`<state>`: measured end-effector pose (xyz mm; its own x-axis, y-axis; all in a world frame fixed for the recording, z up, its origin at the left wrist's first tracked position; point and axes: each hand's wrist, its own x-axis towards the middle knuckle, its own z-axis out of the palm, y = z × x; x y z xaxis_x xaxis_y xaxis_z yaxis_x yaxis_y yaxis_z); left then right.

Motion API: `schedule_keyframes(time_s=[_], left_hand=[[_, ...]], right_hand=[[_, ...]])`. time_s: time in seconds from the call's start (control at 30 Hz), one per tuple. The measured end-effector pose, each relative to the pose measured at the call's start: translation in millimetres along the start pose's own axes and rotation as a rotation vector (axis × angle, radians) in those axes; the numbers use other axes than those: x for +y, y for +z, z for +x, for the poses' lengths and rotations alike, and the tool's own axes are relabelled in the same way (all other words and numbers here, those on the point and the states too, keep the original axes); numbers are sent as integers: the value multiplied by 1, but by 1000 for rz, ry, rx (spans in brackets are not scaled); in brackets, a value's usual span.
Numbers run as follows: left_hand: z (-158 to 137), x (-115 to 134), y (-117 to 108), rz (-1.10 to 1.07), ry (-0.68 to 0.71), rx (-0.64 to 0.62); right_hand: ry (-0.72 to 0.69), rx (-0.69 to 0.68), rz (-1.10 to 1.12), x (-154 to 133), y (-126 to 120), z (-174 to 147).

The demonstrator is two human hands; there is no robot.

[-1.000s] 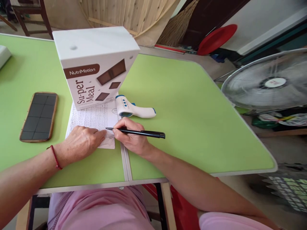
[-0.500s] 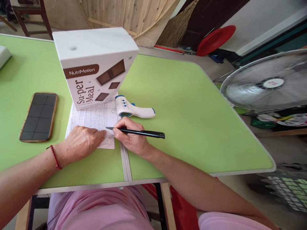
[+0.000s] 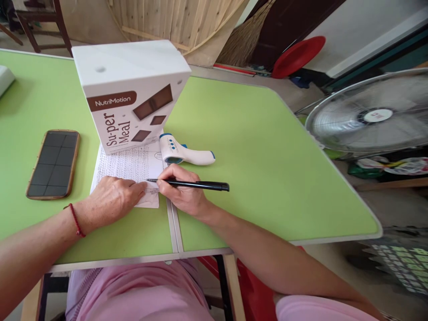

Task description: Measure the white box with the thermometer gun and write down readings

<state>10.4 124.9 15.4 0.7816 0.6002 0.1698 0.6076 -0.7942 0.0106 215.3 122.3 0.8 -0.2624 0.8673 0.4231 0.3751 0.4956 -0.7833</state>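
Observation:
My right hand (image 3: 183, 189) is closed around a black pen (image 3: 200, 184). The pen's tip is at the lower part of a sheet of paper (image 3: 125, 165) covered in small handwritten-looking characters. Flat on the left side of that sheet rests my left hand (image 3: 115, 198), holding nothing, its fingertips close to the pen tip. On the sheet's upper part stands a white box (image 3: 130, 102) marked NutriMotion, hiding some of the paper. Just beyond my right hand lies a white and blue infrared thermometer (image 3: 187, 154).
A phone (image 3: 53, 164) in a brown case lies left on the green folding table (image 3: 254, 147). A white object (image 3: 5, 80) sits at the far left edge. Beyond the table's right side stands a fan (image 3: 368, 116); a red round item (image 3: 297, 58) is behind.
The view has shifted very slightly. Both hands hold nearly the same pose, and the pen tip stays on about the same part of the paper.

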Motion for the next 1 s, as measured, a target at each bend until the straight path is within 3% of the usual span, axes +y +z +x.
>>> schedule_keyframes(time_s=[0.77,1.0], left_hand=[[1,0,-4,-29,-12,6],[1,0,-4,-24,-21,-11]], right_hand=[[25,-8,-8,-1,-1,1],[36,46,-18,-2,-2,1]])
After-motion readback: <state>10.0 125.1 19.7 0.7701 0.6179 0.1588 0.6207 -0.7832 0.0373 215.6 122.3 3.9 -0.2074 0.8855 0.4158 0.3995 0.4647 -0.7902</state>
